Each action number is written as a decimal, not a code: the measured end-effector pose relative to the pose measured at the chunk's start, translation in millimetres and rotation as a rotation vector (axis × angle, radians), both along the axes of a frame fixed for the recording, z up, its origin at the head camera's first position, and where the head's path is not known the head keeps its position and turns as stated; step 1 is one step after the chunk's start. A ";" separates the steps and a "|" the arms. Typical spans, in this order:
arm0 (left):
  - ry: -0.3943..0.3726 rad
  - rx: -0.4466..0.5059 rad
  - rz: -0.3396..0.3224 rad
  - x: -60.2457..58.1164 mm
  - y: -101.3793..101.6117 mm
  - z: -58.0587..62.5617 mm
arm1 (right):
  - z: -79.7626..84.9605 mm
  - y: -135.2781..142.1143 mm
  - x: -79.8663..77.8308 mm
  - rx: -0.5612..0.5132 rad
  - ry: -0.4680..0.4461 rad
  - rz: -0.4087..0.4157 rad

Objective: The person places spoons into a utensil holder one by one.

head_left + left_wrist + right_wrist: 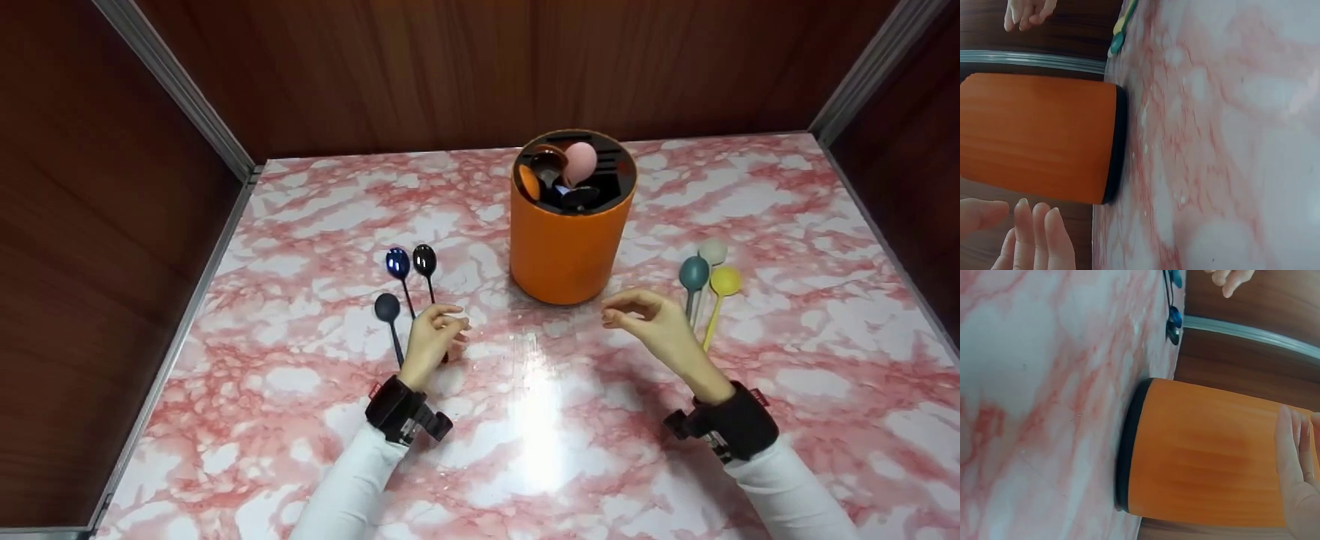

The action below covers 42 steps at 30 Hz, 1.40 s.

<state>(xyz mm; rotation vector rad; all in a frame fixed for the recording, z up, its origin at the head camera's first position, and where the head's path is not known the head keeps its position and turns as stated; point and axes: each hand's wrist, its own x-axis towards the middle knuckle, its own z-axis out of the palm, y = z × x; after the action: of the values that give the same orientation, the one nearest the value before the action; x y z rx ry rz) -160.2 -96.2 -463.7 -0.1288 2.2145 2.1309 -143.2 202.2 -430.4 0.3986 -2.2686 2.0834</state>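
Observation:
An orange cylindrical utensil holder stands upright, a pink spoon, an orange piece and dark utensils in its slotted black top. My left hand hovers to its front left with fingers loosely bent, holding nothing. By that hand lie a blue spoon, a black spoon and a dark grey spoon, handles partly hidden. To the holder's front right, my right hand is raised and holds nothing. Behind it lie a teal spoon, a pale spoon and a yellow spoon.
The table has a red and white marbled top. Dark wood panels with metal edge strips enclose its back and sides. A dark wrist camera band sits on each wrist.

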 end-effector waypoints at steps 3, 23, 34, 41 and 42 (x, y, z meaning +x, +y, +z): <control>-0.006 -0.048 0.020 -8.2 -3.2 -0.1 | -2.2 1.5 2.2 0.020 -0.025 -0.010; -0.178 -0.224 0.079 -59.9 -19.7 4.7 | -8.0 6.7 10.2 -0.005 -0.069 -0.017; -0.191 -0.361 0.106 -75.5 -28.4 -4.0 | -10.7 10.2 13.1 -0.019 -0.078 -0.024; -0.215 -0.466 0.116 -86.1 -33.9 -9.0 | -13.4 11.9 15.9 0.015 -0.066 -0.036; -0.230 -0.488 0.117 -88.2 -34.2 -9.4 | -14.0 12.2 16.3 0.020 -0.060 -0.036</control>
<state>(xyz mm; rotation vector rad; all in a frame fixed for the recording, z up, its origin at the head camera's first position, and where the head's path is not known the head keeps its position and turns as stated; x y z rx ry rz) -248.4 -130.4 -473.1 -0.5084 2.5769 1.4794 -127.0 214.4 -444.4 0.2970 -2.3122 2.0851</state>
